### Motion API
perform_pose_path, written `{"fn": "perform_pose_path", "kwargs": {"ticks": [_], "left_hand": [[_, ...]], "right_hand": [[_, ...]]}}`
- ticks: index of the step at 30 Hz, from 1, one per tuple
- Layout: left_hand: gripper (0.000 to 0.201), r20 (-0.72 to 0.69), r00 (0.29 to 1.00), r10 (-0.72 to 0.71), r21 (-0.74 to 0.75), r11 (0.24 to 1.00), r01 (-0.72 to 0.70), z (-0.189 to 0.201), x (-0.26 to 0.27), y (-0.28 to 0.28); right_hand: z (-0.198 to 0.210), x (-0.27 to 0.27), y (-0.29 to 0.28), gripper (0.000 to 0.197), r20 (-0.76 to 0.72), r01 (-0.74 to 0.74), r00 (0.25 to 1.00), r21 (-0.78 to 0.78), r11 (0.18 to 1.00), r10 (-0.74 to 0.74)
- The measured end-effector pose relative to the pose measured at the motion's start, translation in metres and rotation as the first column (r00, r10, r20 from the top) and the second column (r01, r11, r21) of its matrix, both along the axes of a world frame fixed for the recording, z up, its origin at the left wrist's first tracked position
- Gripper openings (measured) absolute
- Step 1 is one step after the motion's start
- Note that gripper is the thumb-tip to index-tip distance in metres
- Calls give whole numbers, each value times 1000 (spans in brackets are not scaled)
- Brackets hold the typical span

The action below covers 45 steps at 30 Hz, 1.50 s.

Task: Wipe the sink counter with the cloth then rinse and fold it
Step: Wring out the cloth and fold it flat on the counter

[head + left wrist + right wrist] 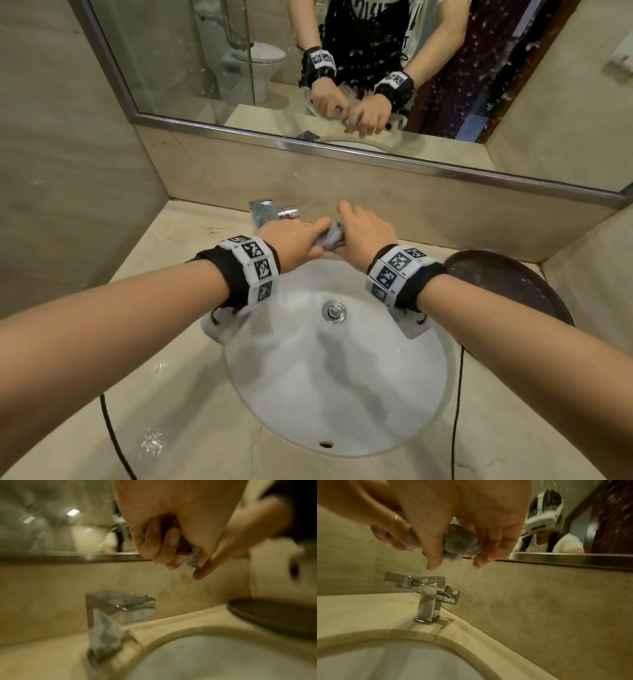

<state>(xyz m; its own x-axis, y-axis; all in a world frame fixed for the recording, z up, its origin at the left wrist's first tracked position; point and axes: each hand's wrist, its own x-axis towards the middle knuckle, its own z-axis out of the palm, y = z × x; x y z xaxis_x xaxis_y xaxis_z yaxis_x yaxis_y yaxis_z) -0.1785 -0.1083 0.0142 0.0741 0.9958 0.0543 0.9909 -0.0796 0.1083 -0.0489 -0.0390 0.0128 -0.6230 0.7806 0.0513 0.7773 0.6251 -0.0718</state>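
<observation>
A small grey-blue cloth (331, 236) is bunched up between both hands, above the back rim of the white sink (342, 377). My left hand (294, 245) grips its left end with curled fingers; the left wrist view shows the cloth (192, 555) squeezed inside the left hand (171, 550). My right hand (363, 233) holds the right end, and the right wrist view shows the wadded cloth (462, 543) between thumb and fingers of the right hand (452, 555). The chrome faucet (270, 210) stands just left of the hands. No water runs from the faucet (428, 596).
A beige stone counter (178, 421) surrounds the sink, with wet spots at the front left. A dark round tray (507, 284) sits on the counter at the right. A backsplash and framed mirror (308, 85) stand close behind. Thin black cables hang over the counter's front.
</observation>
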Motion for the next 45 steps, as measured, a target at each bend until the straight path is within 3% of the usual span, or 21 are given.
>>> {"fn": "perform_pose_path", "kwargs": {"ticks": [1, 2, 4, 6, 7, 9, 11, 13, 15, 17, 19, 21, 23, 28, 32, 35, 37, 39, 42, 45], "left_hand": [[21, 170, 981, 89, -121, 990, -69, 3, 2, 0], [15, 368, 912, 184, -225, 969, -105, 5, 4, 3], [14, 702, 622, 347, -381, 921, -84, 9, 5, 6], [24, 813, 331, 479, -514, 858, 22, 12, 7, 7], [27, 819, 250, 516, -551, 829, 93, 13, 8, 6], [33, 812, 199, 549, -583, 780, 226, 14, 9, 5], [34, 803, 227, 550, -595, 751, 286, 16, 9, 2], [29, 784, 350, 513, -608, 750, 262, 18, 8, 1], [28, 666, 618, 419, -622, 768, 150, 21, 7, 3], [24, 376, 898, 229, -562, 827, 24, 21, 6, 5], [11, 65, 992, 104, -426, 902, -67, 20, 8, 5], [19, -144, 987, 73, -273, 956, -111, 18, 10, 3], [26, -258, 964, 58, -183, 977, -108, 12, 9, 4], [24, -401, 916, -8, -137, 989, -51, 7, 6, 4], [9, -463, 880, -107, -152, 988, 39, 13, 1, -2], [31, -424, 897, -123, -81, 992, 97, 10, -5, -2], [20, -407, 903, -135, -69, 991, 117, 4, -4, -2], [16, -328, 943, -58, -89, 996, 30, 0, -2, -1], [24, -70, 997, 41, -16, 999, -43, -4, -6, -4], [30, 222, 970, 102, -52, 994, -93, -6, -13, -7]], "right_hand": [[-4, 1, 3, 52, -43, -17, 999, 97, 995, 22], [-6, 2, 3, 55, -73, -36, 996, 166, 985, 49], [-14, 5, 5, 59, -171, -71, 977, 285, 956, 124], [-20, 9, 4, 60, -261, -124, 944, 285, 950, 201], [-19, 10, 2, 58, -299, -148, 926, 272, 951, 230], [-14, 11, -1, 40, -340, -189, 898, 273, 943, 279], [-7, 12, -1, 19, -280, -229, 909, 282, 931, 309], [-3, 12, 1, 18, -142, -258, 939, 309, 915, 312], [5, 9, -2, 24, 60, -306, 952, 269, 913, 301], [13, 5, -9, 21, 239, -306, 931, 101, 947, 276], [14, 1, -14, 25, 224, -233, 948, 2, 973, 227], [11, -2, -18, 24, 162, -152, 974, -66, 986, 161], [6, -6, -19, 21, 92, -50, 993, -226, 973, 72], [-11, -12, -25, 27, -106, 99, 972, -626, 774, -210], [-17, -13, -33, 31, -144, 119, 933, -740, 662, -330], [-20, -13, -36, 34, -167, 107, 922, -758, 644, -349], [-23, -14, -34, 32, -178, 105, 923, -736, 669, -341], [-24, -13, -32, 24, -172, 103, 941, -676, 730, -292], [-28, -8, -25, 20, -189, 60, 959, -588, 807, -209], [-32, -1, -19, 30, -224, 38, 955, -561, 827, -195]]}}
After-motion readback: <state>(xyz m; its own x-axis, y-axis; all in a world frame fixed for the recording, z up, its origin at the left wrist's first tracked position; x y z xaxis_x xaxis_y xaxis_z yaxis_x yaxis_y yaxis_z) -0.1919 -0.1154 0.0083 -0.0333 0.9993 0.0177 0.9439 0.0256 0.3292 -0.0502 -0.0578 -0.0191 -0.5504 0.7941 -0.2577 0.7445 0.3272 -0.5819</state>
